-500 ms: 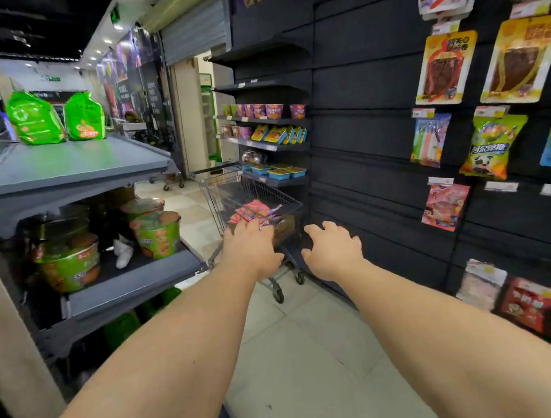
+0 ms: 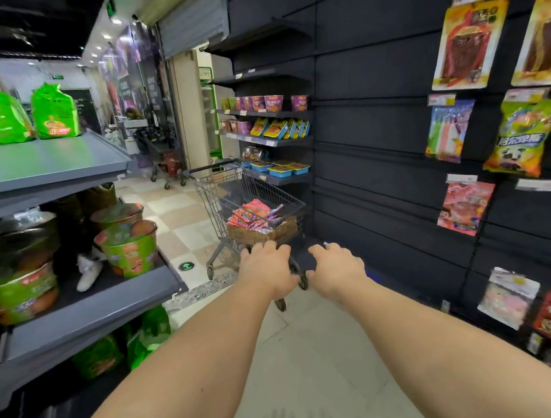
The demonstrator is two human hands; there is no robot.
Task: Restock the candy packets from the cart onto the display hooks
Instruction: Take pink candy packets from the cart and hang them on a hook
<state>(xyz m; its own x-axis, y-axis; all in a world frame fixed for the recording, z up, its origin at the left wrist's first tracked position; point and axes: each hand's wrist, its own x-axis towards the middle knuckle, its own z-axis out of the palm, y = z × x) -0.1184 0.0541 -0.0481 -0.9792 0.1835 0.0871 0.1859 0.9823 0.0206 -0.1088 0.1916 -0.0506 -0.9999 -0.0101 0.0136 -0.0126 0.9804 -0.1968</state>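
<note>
Both arms reach forward down the aisle toward the cart (image 2: 253,197). The left hand (image 2: 267,269) and the right hand (image 2: 336,268) are held side by side, backs up, fingers curled downward and holding nothing; whether they touch the cart cannot be told. The candy packets (image 2: 251,216) lie in a loose red and pink heap in the cart's basket, on top of a brown box (image 2: 262,231). The cart stands on the floor (image 2: 313,355) just beside the dark display wall (image 2: 377,133) on the right. On that wall's hooks hang snack bags (image 2: 524,140), several hooks apart. On the left, a grey shelf (image 2: 86,312) carries green noodle bowls (image 2: 129,246).
</note>
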